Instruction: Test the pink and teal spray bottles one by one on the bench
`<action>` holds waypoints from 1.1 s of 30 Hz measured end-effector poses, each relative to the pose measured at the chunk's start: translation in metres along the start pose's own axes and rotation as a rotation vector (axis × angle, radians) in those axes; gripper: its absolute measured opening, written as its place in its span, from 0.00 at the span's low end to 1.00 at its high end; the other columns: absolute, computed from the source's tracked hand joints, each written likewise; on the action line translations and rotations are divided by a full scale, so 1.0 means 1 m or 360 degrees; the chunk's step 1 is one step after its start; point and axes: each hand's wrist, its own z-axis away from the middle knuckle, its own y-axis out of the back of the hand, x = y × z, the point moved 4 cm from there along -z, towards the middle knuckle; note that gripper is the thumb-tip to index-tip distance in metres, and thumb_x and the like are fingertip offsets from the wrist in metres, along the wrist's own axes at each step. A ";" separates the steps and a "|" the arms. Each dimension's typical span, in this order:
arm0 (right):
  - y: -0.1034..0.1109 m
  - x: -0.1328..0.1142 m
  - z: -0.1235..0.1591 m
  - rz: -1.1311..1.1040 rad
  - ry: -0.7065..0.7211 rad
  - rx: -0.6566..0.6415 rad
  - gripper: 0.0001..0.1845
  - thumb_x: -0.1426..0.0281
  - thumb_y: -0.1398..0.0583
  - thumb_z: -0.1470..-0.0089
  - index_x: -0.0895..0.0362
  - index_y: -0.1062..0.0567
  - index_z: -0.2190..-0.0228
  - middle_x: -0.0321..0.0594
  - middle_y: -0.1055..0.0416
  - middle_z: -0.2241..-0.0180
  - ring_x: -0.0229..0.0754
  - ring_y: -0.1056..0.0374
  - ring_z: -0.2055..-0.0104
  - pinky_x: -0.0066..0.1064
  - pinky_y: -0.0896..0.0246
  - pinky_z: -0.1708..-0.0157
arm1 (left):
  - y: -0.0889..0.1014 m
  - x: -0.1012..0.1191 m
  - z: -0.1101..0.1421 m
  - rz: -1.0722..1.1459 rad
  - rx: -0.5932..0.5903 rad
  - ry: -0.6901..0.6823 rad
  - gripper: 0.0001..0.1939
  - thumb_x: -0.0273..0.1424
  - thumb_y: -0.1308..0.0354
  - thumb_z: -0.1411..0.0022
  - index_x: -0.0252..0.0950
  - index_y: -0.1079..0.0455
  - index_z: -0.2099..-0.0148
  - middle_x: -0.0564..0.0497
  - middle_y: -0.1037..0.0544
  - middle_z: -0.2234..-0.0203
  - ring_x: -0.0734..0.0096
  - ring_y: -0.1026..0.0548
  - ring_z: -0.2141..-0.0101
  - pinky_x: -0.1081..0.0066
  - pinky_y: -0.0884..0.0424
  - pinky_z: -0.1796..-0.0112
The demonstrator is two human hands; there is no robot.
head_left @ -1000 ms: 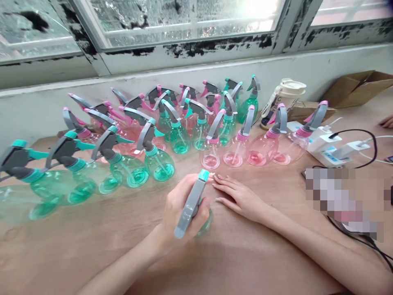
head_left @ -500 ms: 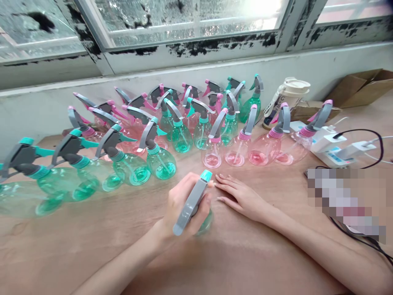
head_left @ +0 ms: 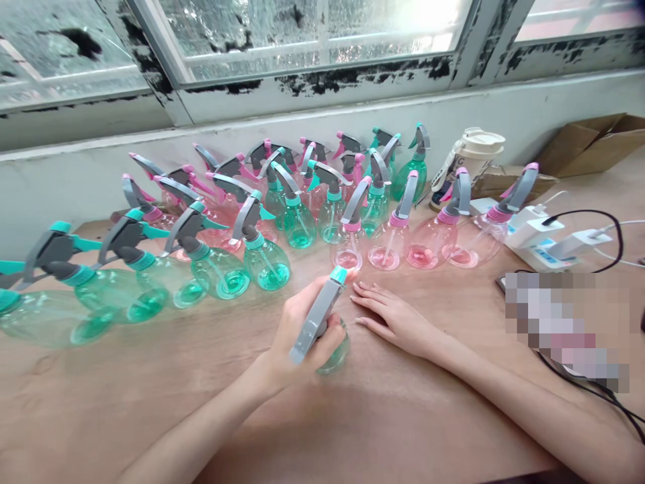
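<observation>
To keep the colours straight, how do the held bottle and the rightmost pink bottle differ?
The held bottle is green-tipped, the rightmost pink bottle pink-tipped. The left hand grips the held bottle; no hand touches the pink one. Both are grey-headed spray bottles.

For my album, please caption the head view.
Left hand gripping a green spray bottle, right hand on the table, pink bottles and green bottles beyond.
</observation>
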 end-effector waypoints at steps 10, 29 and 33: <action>0.001 0.000 0.000 -0.0014 -0.0020 -0.0003 0.23 0.64 0.43 0.37 0.54 0.31 0.42 0.49 0.37 0.38 0.51 0.43 0.34 0.54 0.48 0.36 | 0.000 0.000 -0.001 -0.0009 -0.0011 -0.0016 0.24 0.24 0.48 0.42 0.41 0.32 0.43 0.47 0.23 0.58 0.77 0.33 0.79 0.70 0.26 0.68; 0.000 0.004 0.000 -0.0040 -0.0023 -0.0055 0.23 0.62 0.43 0.37 0.53 0.31 0.42 0.46 0.37 0.37 0.50 0.44 0.34 0.53 0.49 0.35 | 0.001 0.004 -0.003 -0.0110 0.0068 -0.0056 0.13 0.25 0.48 0.44 0.36 0.30 0.56 0.50 0.25 0.70 0.71 0.27 0.75 0.66 0.25 0.62; 0.000 0.003 0.000 -0.0029 -0.0042 -0.0063 0.23 0.62 0.43 0.37 0.53 0.31 0.42 0.47 0.38 0.37 0.51 0.45 0.33 0.53 0.49 0.35 | 0.003 0.005 -0.003 -0.0153 0.0106 -0.0059 0.08 0.25 0.49 0.45 0.36 0.31 0.62 0.50 0.25 0.72 0.70 0.28 0.76 0.67 0.26 0.66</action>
